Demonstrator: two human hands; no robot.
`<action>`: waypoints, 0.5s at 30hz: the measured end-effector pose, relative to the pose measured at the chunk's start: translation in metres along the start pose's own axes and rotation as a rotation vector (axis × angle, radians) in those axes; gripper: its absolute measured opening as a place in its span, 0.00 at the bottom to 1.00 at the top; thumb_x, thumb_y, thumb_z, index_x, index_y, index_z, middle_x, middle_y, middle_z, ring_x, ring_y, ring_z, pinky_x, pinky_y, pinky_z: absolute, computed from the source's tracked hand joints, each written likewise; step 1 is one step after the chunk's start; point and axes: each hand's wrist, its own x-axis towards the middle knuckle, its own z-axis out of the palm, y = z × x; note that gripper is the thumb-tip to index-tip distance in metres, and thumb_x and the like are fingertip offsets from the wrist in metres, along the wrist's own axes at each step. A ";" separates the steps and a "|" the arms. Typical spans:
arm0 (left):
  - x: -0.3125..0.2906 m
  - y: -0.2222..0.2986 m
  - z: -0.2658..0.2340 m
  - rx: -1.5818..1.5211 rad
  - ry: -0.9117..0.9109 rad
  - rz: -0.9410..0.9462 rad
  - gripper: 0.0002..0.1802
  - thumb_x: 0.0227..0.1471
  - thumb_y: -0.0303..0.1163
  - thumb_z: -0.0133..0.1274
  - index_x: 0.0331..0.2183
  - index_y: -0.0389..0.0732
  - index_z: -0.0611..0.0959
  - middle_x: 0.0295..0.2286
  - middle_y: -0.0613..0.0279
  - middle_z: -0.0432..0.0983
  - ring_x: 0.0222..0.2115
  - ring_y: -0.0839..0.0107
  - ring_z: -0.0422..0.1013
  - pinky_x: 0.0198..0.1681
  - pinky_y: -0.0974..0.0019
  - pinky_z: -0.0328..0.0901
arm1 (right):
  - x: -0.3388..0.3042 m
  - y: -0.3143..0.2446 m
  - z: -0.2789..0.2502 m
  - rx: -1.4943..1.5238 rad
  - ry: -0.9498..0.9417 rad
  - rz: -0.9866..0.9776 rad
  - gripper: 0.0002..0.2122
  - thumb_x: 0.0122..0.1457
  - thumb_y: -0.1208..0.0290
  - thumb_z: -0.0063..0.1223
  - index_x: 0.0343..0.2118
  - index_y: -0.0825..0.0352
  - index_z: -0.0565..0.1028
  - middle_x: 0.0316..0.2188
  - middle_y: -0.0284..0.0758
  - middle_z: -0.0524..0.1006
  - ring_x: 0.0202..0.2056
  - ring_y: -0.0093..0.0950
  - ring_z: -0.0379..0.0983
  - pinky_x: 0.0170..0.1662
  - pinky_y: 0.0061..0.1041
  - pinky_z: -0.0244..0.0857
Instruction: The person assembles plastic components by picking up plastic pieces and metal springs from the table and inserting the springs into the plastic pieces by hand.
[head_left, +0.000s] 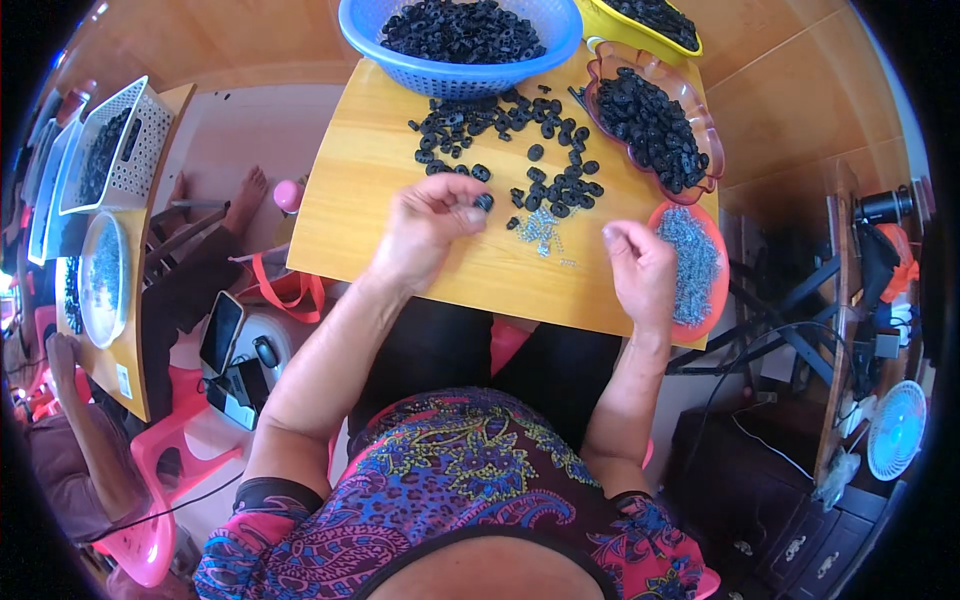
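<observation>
My left hand (425, 228) is raised over the front of the wooden table (350, 190). Its thumb and fingertips pinch a small black plastic part (483, 202). To the right, my right hand (642, 272) hovers by the table's right side with its fingers curled closed; anything in them is hidden. Between and beyond the hands lie loose black plastic parts (560, 190), some oval with holes, some smaller. A little heap of small silver screws (541, 230) lies in front of them. Beside my right hand is an orange dish (722, 262) filled with similar silver screws.
A blue basket (460, 80) of black parts stands at the back, with a yellow basket (650, 32) beside it. A clear pinkish tray (712, 150) holds oval black parts. On the left, another person's arm (90, 430) rests near a second table with a white basket (130, 165).
</observation>
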 end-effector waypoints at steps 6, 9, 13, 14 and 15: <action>0.006 0.007 -0.015 -0.170 0.000 -0.067 0.10 0.48 0.16 0.50 0.35 0.34 0.78 0.29 0.59 0.75 0.28 0.70 0.71 0.35 0.70 0.66 | -0.012 0.001 0.016 -0.171 -0.129 0.030 0.05 0.50 0.77 0.56 0.31 0.71 0.76 0.21 0.38 0.76 0.22 0.21 0.71 0.27 0.21 0.64; 0.007 0.009 -0.013 -0.193 -0.022 -0.091 0.10 0.48 0.15 0.50 0.35 0.35 0.78 0.29 0.58 0.75 0.28 0.70 0.71 0.36 0.69 0.67 | 0.000 -0.010 0.034 -0.177 -0.083 -0.265 0.04 0.50 0.81 0.54 0.30 0.71 0.75 0.25 0.40 0.75 0.24 0.32 0.73 0.28 0.24 0.64; 0.004 0.012 -0.008 -0.212 0.054 -0.132 0.11 0.46 0.13 0.51 0.35 0.31 0.78 0.26 0.60 0.74 0.26 0.73 0.70 0.33 0.72 0.67 | 0.018 -0.024 0.058 -0.339 -0.223 -0.514 0.08 0.44 0.83 0.54 0.29 0.68 0.77 0.25 0.39 0.71 0.33 0.36 0.70 0.37 0.32 0.64; 0.004 0.012 -0.007 -0.228 0.040 -0.097 0.10 0.46 0.13 0.51 0.35 0.31 0.78 0.27 0.60 0.74 0.26 0.73 0.70 0.33 0.72 0.67 | 0.021 -0.026 0.062 -0.360 -0.238 -0.469 0.08 0.44 0.83 0.54 0.29 0.68 0.77 0.25 0.39 0.71 0.33 0.36 0.70 0.37 0.32 0.64; 0.004 0.013 -0.007 -0.221 0.043 -0.128 0.10 0.46 0.13 0.51 0.35 0.31 0.78 0.27 0.60 0.74 0.26 0.73 0.70 0.33 0.72 0.67 | 0.024 -0.027 0.066 -0.476 -0.312 -0.488 0.08 0.44 0.82 0.54 0.29 0.67 0.77 0.26 0.39 0.71 0.33 0.36 0.69 0.37 0.33 0.64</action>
